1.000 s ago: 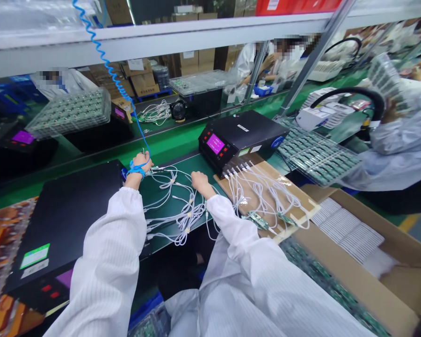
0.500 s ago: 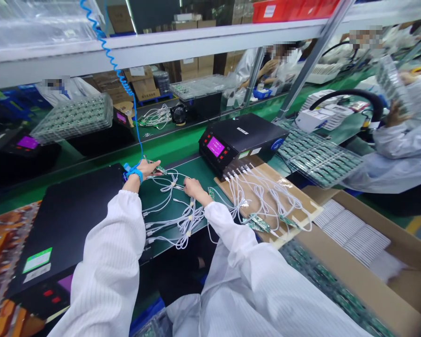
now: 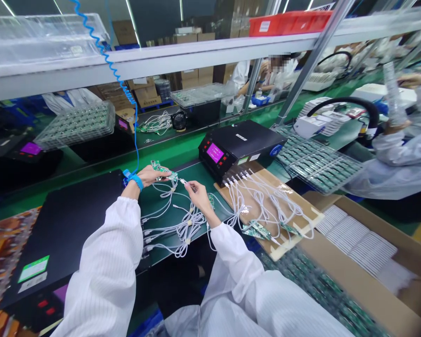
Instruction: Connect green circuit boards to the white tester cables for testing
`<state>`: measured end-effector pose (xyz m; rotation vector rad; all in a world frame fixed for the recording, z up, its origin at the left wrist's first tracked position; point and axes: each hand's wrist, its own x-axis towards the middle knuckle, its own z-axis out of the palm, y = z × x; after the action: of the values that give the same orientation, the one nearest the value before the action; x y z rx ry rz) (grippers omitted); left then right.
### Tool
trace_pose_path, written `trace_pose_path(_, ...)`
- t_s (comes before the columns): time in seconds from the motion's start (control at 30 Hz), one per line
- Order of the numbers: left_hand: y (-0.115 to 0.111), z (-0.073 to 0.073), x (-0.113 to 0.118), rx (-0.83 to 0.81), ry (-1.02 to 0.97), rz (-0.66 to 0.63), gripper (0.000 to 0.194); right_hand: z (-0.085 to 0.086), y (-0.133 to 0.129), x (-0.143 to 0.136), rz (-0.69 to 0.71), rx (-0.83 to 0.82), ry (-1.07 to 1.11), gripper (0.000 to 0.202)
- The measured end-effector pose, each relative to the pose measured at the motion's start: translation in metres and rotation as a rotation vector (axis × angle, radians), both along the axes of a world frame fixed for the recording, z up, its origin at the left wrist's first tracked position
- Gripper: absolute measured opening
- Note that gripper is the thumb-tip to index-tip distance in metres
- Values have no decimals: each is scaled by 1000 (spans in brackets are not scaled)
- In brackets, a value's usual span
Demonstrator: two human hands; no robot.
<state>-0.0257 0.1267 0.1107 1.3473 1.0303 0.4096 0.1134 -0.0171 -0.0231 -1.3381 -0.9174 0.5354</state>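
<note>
My left hand (image 3: 150,176), with a blue wrist strap (image 3: 136,181) at its wrist, is closed on green circuit boards (image 3: 172,176) above the bench. In my right hand (image 3: 197,192) a white cable plug (image 3: 183,181) is pinched between thumb and fingers. The plug's tip is at the board's right end; whether it is seated I cannot tell. Bundled white cables (image 3: 189,222) lie below my hands, running from the black box (image 3: 73,220) at left. One more small green board (image 3: 211,201) shows just beyond my right wrist.
A black tester (image 3: 242,140) with a lit purple screen stands ahead; its white cables cross a brown board (image 3: 266,192). A tray of circuit boards (image 3: 319,159) and a carton (image 3: 365,243) of white pieces are at right. A blue coiled cord (image 3: 108,61) hangs at left.
My left hand has turned and the boards in it now point toward my right hand. My right hand has lifted the plug up to the board's end. The view has tilted slightly up.
</note>
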Motion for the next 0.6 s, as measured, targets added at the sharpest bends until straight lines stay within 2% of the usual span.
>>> trace_pose_path(0.23, 2, -3, -1, 29, -8, -61, 43, 2, 1, -7, 9, 60, 82, 38)
trace_pose_path(0.47, 4, -3, -3, 70, 28, -123, 44, 7, -7, -3, 76, 58, -2, 35)
trace_pose_path(0.6, 1, -2, -4, 97, 52, -175, 37, 9, -10, -3, 55, 70, -25, 32)
